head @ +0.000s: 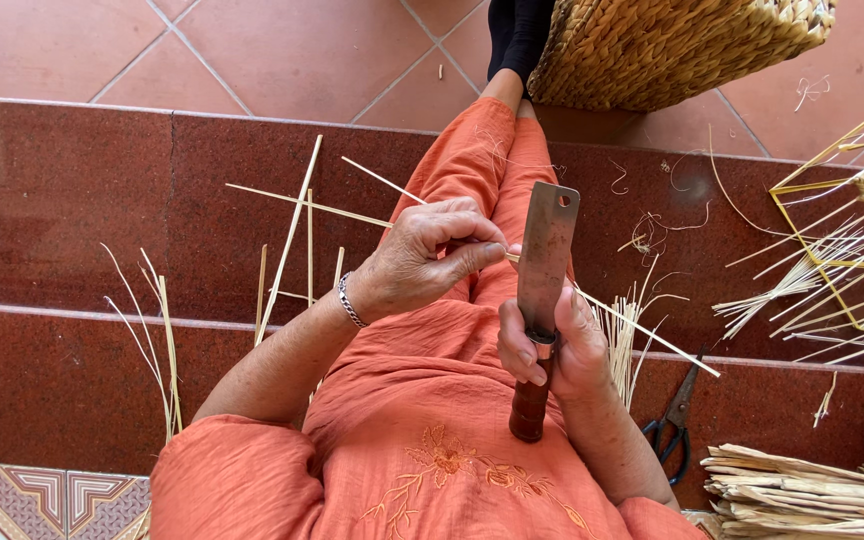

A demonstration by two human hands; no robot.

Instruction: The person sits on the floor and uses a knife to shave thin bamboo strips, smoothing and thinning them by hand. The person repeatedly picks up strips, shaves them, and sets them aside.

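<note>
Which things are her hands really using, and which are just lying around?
In use:
left hand pinching the thin bamboo strip
right hand gripping the cleaver

Lying about:
scissors
woven basket
loose sticks on the step
bundle of dried leaves
yellow wire frame

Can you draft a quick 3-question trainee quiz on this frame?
1. True or false: the right hand grips a knife by its wooden handle.
2. What does the left hand pinch? A) scissors B) thin strip C) basket
3. Fill in: black-handled ____ lie on the step at the right.

Key: 1 true; 2 B; 3 scissors.
</note>
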